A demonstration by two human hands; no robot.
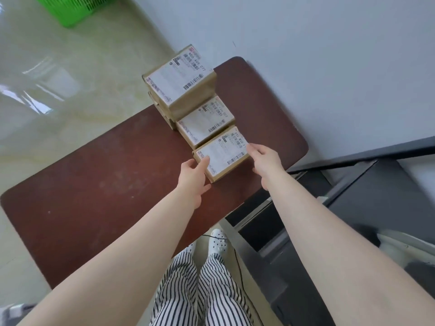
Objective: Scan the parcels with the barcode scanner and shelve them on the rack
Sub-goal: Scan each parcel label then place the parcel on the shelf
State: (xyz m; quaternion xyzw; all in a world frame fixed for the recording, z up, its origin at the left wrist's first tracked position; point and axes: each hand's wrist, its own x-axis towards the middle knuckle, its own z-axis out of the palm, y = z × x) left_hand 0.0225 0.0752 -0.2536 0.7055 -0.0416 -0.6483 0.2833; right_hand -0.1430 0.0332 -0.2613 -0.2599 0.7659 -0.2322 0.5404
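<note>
Several brown parcels with white barcode labels sit in a row on a dark red table (106,184). The nearest parcel (223,152) lies flat, held on both sides: my left hand (194,172) grips its near-left corner with the thumb on the label, and my right hand (264,158) holds its right edge. Behind it is a second parcel (204,122), then a taller stack of parcels (181,81) at the table's far edge. No barcode scanner is in view. A dark metal rack (353,208) stands to the right.
A grey wall runs behind the table. A green plastic basket (70,8) stands on the glossy floor at the top left. My striped trousers and white shoes show below the table's near edge, with a thin black cable beside them.
</note>
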